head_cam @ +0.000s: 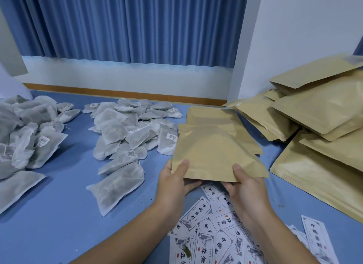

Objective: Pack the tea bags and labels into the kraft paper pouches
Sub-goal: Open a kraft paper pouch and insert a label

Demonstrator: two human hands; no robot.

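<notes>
Hands: left hand [177, 180] and right hand [242, 182] grip kraft pouch [214, 155], thumbs on top.
Below: labels [212, 234].
Left: tea bags [125, 134].

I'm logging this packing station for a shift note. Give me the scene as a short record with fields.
held item: tan kraft paper pouch, gripped at its near edge
left hand: thumb on top, fingers beneath the pouch
right hand: same grip, other corner
waiting: white mesh tea bags, two heaps, left and centre
inserts: printed white paper labels, scattered under the hands
spares: stack of tan kraft pouches at right
surface: blue table
</notes>
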